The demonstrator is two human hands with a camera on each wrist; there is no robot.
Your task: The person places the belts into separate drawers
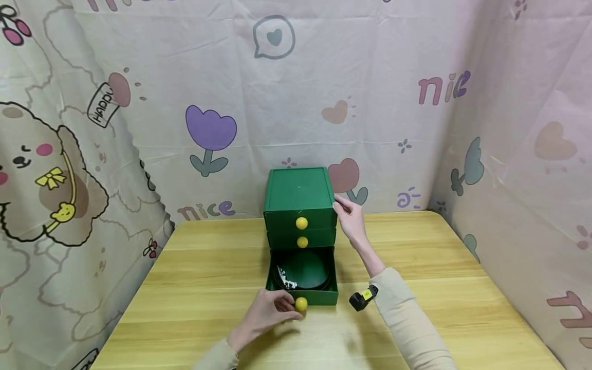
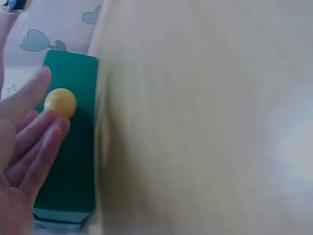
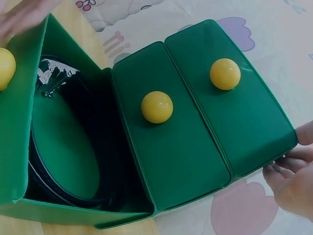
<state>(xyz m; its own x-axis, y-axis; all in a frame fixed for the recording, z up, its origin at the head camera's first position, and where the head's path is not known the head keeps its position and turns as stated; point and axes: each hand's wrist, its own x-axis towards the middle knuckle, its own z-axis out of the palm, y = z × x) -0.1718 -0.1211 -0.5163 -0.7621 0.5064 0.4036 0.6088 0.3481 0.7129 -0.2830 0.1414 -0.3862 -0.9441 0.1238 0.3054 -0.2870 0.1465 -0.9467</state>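
Note:
A green drawer cabinet (image 1: 299,187) with round yellow knobs stands on the table, its bottom drawer (image 1: 324,297) pulled out. Inside that drawer lies a coiled black belt (image 3: 98,132) with a shiny silver buckle (image 3: 56,73). At the drawer's front is my left hand (image 1: 267,311), thumb and fingers spread about the yellow knob (image 2: 60,103). Its fingertips are right at the knob, while the thumb stands a little off it in the left wrist view. My right hand (image 1: 351,221) holds the cabinet's upper right front corner, fingers bent against the side.
On the wooden table (image 1: 199,288), right of the drawer, lies a small black and yellow tape measure (image 1: 364,298), close to the right sleeve (image 1: 411,313). The two upper drawers (image 3: 156,142) are closed. A printed cloth (image 1: 296,92) hangs behind and at both sides.

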